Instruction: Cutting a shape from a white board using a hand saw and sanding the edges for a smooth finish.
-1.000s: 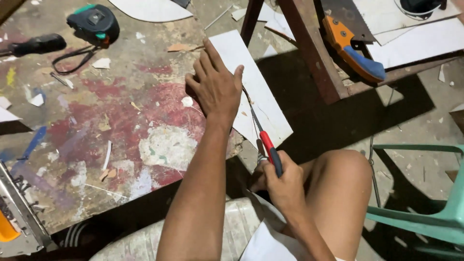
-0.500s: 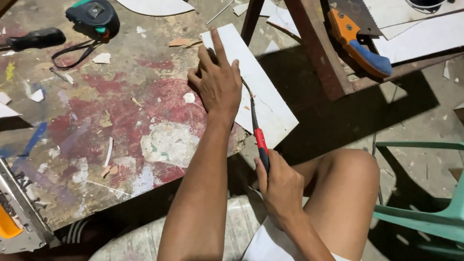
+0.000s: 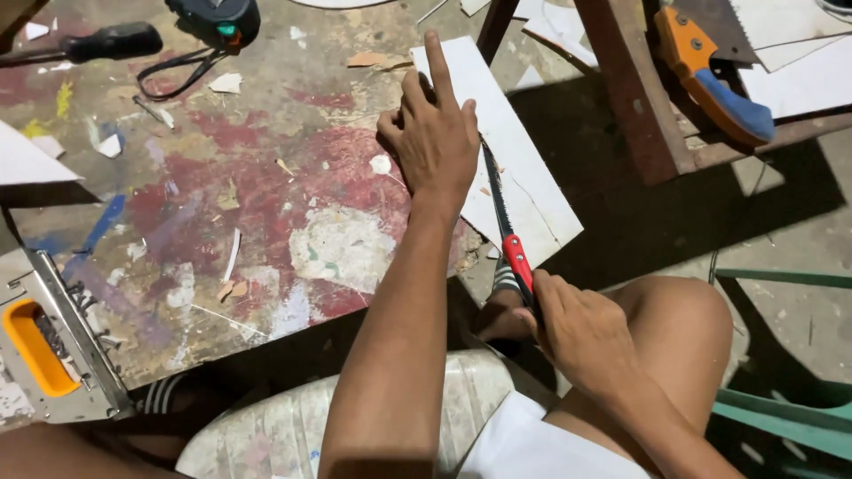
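My left hand (image 3: 437,137) lies flat on a white rectangular board (image 3: 524,168) that hangs over the edge of a paint-stained table (image 3: 222,204). My right hand (image 3: 581,333) grips the red handle of a narrow saw (image 3: 504,222). Its dark blade runs along the board just right of my left hand, cutting into the board's near end. My right knee (image 3: 683,319) sits below the board.
A tape measure (image 3: 217,18) and a black-handled screwdriver (image 3: 106,43) lie at the table's far left. A staple gun (image 3: 49,350) sits at the near left. An orange and blue handsaw (image 3: 714,80) rests on a wooden frame. A green plastic chair (image 3: 781,408) stands at right.
The saw has pushed forward along the board, the blade now further up beside my left hand. My left hand stays pressed on the board.
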